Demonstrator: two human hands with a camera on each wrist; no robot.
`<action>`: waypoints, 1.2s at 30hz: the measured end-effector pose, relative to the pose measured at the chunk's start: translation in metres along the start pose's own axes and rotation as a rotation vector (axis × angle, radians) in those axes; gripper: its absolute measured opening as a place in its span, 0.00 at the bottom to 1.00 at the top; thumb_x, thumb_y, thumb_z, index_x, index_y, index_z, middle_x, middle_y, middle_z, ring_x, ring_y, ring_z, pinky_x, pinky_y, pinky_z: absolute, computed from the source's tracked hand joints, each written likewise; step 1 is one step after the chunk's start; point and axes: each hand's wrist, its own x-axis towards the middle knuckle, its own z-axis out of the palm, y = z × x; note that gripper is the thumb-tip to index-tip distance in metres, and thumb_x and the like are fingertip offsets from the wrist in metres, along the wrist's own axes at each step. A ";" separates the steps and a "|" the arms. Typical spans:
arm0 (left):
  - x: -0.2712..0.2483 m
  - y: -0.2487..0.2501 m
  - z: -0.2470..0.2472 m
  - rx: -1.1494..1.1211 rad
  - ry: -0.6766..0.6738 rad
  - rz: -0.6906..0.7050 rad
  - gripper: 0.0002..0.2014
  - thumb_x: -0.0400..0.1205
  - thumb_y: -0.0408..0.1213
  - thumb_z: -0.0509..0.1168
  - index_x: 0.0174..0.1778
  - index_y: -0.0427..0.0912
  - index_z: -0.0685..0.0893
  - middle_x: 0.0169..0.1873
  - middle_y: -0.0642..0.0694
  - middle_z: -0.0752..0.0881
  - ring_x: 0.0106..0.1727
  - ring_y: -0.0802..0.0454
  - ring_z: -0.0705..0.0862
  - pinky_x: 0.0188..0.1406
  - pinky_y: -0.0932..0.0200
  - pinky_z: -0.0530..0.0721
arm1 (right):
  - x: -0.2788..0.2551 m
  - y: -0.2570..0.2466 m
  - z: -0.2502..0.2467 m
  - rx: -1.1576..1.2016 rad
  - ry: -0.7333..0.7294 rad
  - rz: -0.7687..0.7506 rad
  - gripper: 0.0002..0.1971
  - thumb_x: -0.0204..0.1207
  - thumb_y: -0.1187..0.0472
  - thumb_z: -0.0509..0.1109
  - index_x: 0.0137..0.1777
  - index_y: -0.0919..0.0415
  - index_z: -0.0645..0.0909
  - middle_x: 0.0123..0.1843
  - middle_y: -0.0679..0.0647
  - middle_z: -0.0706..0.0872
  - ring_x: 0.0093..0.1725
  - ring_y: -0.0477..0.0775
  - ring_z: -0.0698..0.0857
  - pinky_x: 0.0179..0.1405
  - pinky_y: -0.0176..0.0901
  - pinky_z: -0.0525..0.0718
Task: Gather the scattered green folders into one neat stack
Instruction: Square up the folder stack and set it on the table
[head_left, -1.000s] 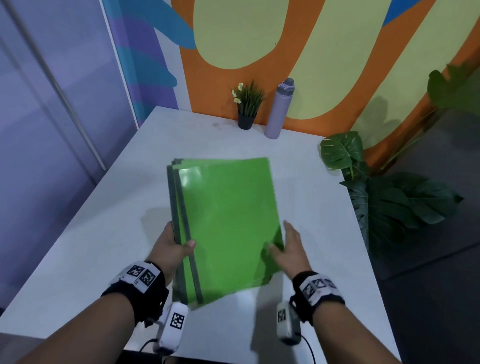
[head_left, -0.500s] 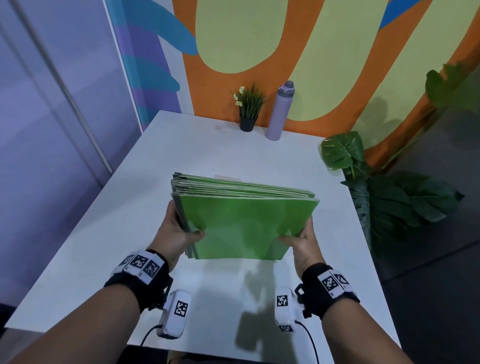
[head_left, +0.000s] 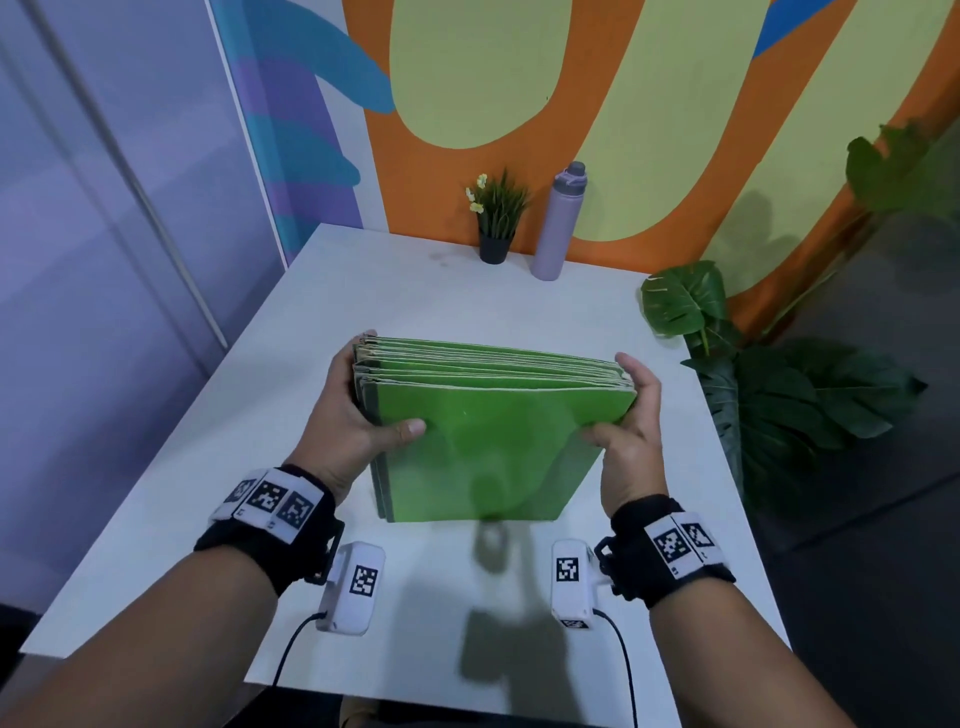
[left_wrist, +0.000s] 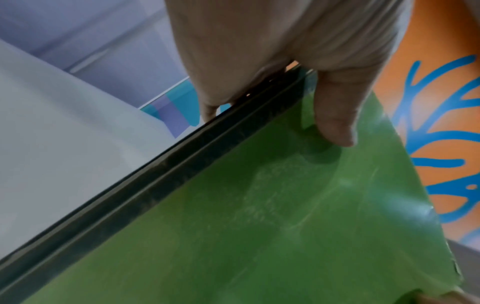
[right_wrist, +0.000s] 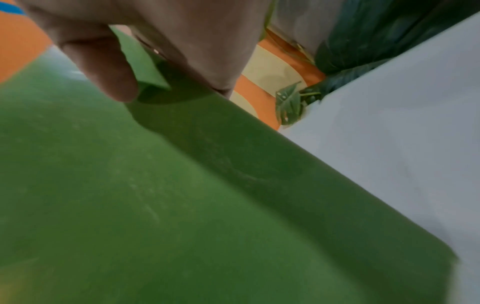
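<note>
Several green folders (head_left: 493, 441) stand upright as one bundle on the white table (head_left: 208, 467), bottom edge on the surface, top edges fanned slightly. My left hand (head_left: 353, 415) grips the bundle's left side along the dark spines (left_wrist: 182, 164), thumb (left_wrist: 335, 123) on the front cover. My right hand (head_left: 628, 421) grips the right side, thumb (right_wrist: 103, 78) pressed on the front cover (right_wrist: 155, 205), fingers behind. The back folders are hidden by the front one.
A small potted plant (head_left: 496, 218) and a lilac bottle (head_left: 558, 223) stand at the table's far edge against the painted wall. Large leafy plants (head_left: 779, 395) crowd the table's right side. A glass partition runs along the left.
The folders lay flat a second ago; both hands have lifted and tipped them upright onto their bottom edge, and moved up to grip the sides near the top.
</note>
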 end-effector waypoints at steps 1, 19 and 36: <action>0.002 0.004 0.001 0.015 -0.008 0.016 0.47 0.59 0.23 0.79 0.71 0.60 0.71 0.60 0.54 0.85 0.58 0.58 0.86 0.56 0.60 0.88 | 0.001 -0.006 0.002 -0.004 -0.013 -0.035 0.39 0.55 0.79 0.59 0.67 0.49 0.73 0.62 0.58 0.77 0.53 0.51 0.79 0.46 0.44 0.81; -0.003 -0.014 0.009 0.109 0.134 -0.036 0.23 0.69 0.23 0.78 0.50 0.54 0.82 0.44 0.57 0.93 0.48 0.56 0.91 0.54 0.49 0.87 | -0.004 0.005 0.008 -0.042 0.005 -0.061 0.18 0.65 0.74 0.58 0.52 0.54 0.72 0.44 0.55 0.77 0.45 0.52 0.76 0.44 0.42 0.75; -0.021 -0.070 0.003 0.395 0.148 -0.271 0.16 0.75 0.33 0.75 0.57 0.46 0.81 0.51 0.47 0.88 0.56 0.43 0.86 0.64 0.42 0.83 | -0.023 0.073 -0.025 -0.707 -0.065 0.226 0.07 0.80 0.70 0.56 0.54 0.60 0.65 0.42 0.52 0.77 0.44 0.55 0.77 0.43 0.45 0.76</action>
